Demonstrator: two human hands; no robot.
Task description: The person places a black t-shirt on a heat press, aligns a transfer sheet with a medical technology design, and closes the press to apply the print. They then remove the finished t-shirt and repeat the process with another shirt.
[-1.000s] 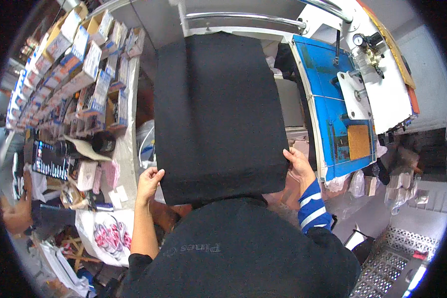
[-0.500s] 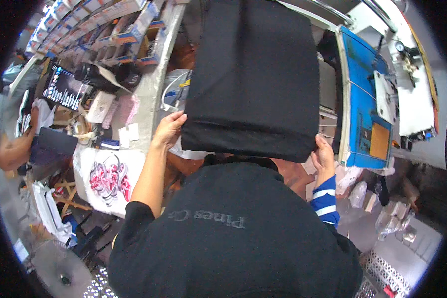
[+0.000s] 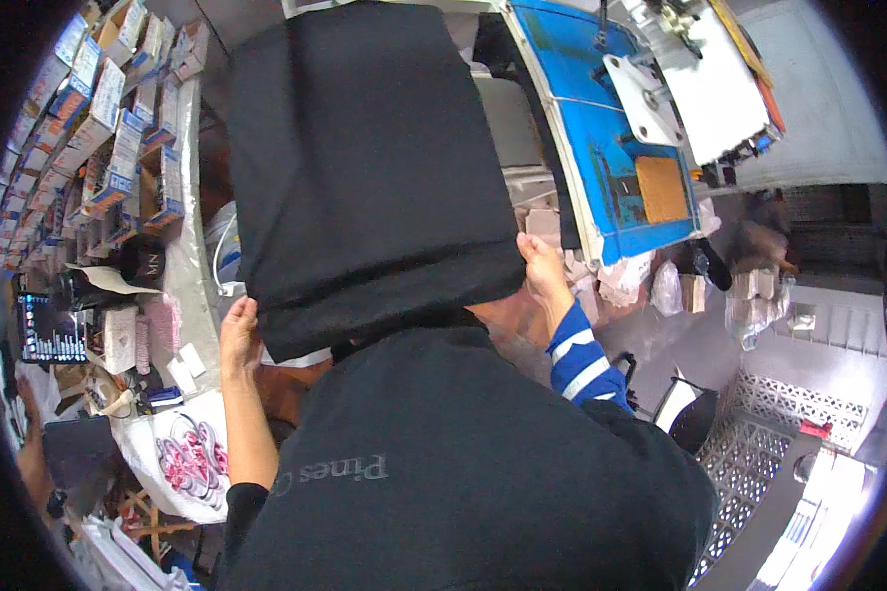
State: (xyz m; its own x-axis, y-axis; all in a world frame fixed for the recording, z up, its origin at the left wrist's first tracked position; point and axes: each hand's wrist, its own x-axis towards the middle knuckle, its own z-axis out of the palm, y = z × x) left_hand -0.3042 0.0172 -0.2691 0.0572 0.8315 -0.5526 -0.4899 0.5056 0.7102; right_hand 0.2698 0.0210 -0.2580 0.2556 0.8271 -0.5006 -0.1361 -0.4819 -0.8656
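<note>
A wide piece of black cloth [image 3: 375,158] stretches out in front of me, smooth over most of its length, with a few folds along its near edge. My left hand [image 3: 239,333] pinches its near left corner between thumb and fingers. At the near right corner my right hand [image 3: 544,266] grips the edge, thumb on top. A blue and white striped sleeve [image 3: 586,362] covers my right forearm, while the left forearm is bare. What lies under the cloth is hidden.
To the right stands a blue board [image 3: 601,128] with a white metal plate [image 3: 646,98] above it. Shelves of small boxes [image 3: 99,128] rise at the left. Nearer are a screen [image 3: 49,330] and red-and-white cords [image 3: 195,458] on a white surface. Another person's arm [image 3: 34,433] shows at far left.
My view has turned to the right, so the surroundings shift left in the picture. Both hands keep their hold on the black cloth's near corners.
</note>
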